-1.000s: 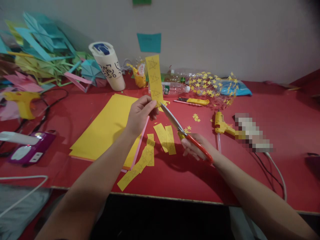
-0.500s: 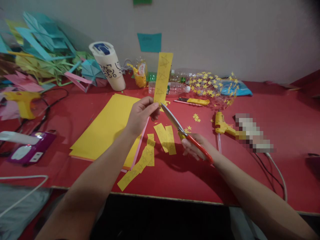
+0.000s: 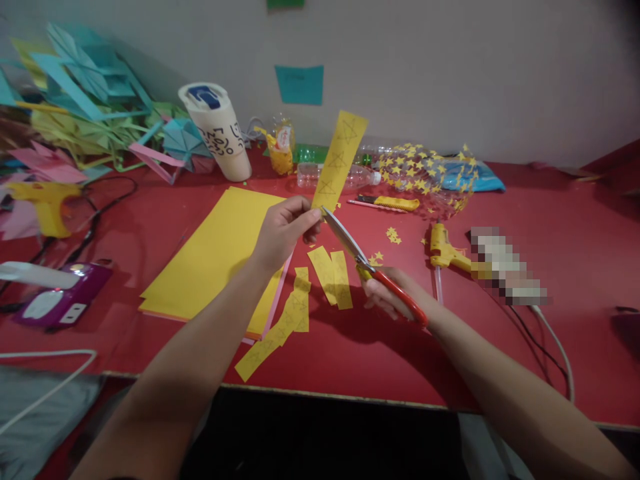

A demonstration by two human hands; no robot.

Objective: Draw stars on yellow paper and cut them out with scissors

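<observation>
My left hand (image 3: 287, 230) pinches the lower end of a yellow paper strip (image 3: 337, 160) with stars drawn on it. The strip stands up from my fingers and leans to the right. My right hand (image 3: 390, 293) grips red-handled scissors (image 3: 357, 250), whose blade tips meet the strip's bottom end beside my left thumb. The blades look nearly closed. Below my hands lie two short yellow strips (image 3: 333, 277) and an overlapping row of star-marked strips (image 3: 280, 327). Small cut-out stars (image 3: 393, 235) lie behind the scissors.
A yellow paper stack (image 3: 210, 260) lies left. Behind are a white tumbler (image 3: 217, 133), a plastic bottle (image 3: 310, 175), a yellow cutter (image 3: 397, 203) and a star-covered clear bottle (image 3: 425, 173). Glue gun (image 3: 443, 250) at right, purple device (image 3: 65, 293) at left, folded paper shapes (image 3: 95, 87) behind it.
The yellow strip in my left hand has tilted to the right from near upright. Both hands and the scissors have stayed almost in place.
</observation>
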